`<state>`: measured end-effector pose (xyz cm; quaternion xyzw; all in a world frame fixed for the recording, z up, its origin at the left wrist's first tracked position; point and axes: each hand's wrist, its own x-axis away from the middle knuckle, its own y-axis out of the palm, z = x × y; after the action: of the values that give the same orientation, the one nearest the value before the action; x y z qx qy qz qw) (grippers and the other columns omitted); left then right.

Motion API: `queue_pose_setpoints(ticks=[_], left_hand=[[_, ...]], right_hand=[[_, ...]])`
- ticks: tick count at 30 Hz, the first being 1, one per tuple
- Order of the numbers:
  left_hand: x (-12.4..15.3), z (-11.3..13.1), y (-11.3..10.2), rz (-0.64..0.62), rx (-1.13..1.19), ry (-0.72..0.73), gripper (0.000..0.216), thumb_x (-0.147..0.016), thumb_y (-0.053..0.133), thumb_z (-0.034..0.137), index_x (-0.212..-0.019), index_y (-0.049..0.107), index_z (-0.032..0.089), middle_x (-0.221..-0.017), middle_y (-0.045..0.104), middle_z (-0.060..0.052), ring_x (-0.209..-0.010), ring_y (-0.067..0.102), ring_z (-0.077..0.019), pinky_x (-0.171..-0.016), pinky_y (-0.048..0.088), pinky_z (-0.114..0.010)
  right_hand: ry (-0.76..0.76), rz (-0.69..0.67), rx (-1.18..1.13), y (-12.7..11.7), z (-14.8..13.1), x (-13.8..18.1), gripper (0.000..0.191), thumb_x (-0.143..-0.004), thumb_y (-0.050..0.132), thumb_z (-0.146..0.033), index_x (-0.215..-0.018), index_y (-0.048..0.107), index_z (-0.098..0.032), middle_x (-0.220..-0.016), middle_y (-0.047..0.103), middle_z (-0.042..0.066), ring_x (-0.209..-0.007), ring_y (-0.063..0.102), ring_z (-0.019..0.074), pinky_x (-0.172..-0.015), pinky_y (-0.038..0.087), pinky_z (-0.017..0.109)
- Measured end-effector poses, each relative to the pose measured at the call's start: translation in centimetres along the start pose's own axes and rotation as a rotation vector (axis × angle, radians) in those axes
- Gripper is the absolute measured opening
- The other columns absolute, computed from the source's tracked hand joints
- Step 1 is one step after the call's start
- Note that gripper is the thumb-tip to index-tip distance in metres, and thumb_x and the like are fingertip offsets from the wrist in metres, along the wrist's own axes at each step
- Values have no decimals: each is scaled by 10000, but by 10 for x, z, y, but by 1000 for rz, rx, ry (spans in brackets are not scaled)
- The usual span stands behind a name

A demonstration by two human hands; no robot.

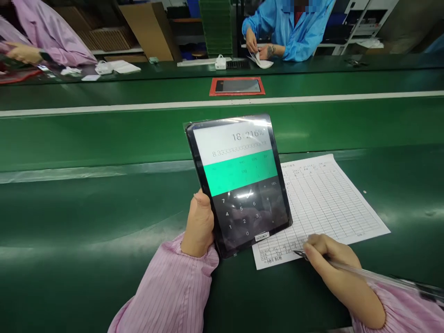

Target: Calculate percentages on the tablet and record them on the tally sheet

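My left hand (199,224) grips a black tablet (243,185) by its lower left side, thumb along the edge, fingers hidden behind. Its lit screen shows a calculator with "18:216%" and a row of 8.333 digits. A small barcode label sticks to the bottom of the screen. Between the fingers of my right hand (333,259) is a pen (367,274), its tip over the bottom rows of a printed form (326,199). Handwritten figures fill some of those rows. The tablet covers the form's left part.
Beyond the tablet, a device in a red tray (237,86) lies on the green conveyor belt (104,134). Across the line, a person in blue (291,32) handles white material; another in pink (52,37) works at left. White adapters (220,62) sit on the far bench.
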<state>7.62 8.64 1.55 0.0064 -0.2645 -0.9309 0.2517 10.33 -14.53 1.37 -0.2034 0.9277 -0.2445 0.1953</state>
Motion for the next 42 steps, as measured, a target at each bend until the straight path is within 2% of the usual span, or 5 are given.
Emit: queue_pose_setpoints(ticks=[5, 8, 13, 21, 42], left_hand=[[0, 1, -1, -82, -18, -14, 798, -591, 567, 761, -1125, 616, 170, -972, 689, -146, -833, 669, -332, -656, 577, -430], [1, 2, 0, -100, -14, -34, 840, -578, 568, 770, -1157, 596, 162, -989, 685, -158, -805, 673, -335, -631, 573, -434], [1, 2, -1, -75, 1, 1, 792, -580, 593, 743, -1117, 619, 163, -1002, 685, -154, -808, 674, -318, -642, 572, -403], [0, 1, 0, -87, -5, -17, 840, -539, 613, 760, -1108, 622, 143, -1016, 680, -158, -876, 660, -340, -703, 569, -428], [2, 2, 2, -117, 49, -28, 763, -562, 624, 738, -1030, 645, 136, -1064, 657, -182, -908, 643, -369, -716, 551, -466]], right_hand=[[-165, 183, -37, -10, 1, -22, 50, -872, 582, -276, -844, 574, -236, -730, 666, 11, -615, 646, 171, -517, 526, 230], [-360, 124, 152, -17, -3, -50, 162, -956, 455, -276, -1087, 543, -238, -824, 702, 40, -749, 671, 188, -639, 547, 281], [-824, 44, 470, -14, -3, -80, 130, -960, 423, -159, -901, 529, -205, -976, 698, 97, -1066, 581, 274, -783, 459, 423], [-839, -41, 586, -4, 6, -85, 131, -950, 444, -127, -854, 511, -184, -995, 699, 68, -1160, 510, 325, -889, 362, 487], [-910, -34, 538, -1, 1, -76, 101, -949, 435, -120, -914, 499, -189, -1049, 674, 125, -1172, 500, 300, -891, 385, 472]])
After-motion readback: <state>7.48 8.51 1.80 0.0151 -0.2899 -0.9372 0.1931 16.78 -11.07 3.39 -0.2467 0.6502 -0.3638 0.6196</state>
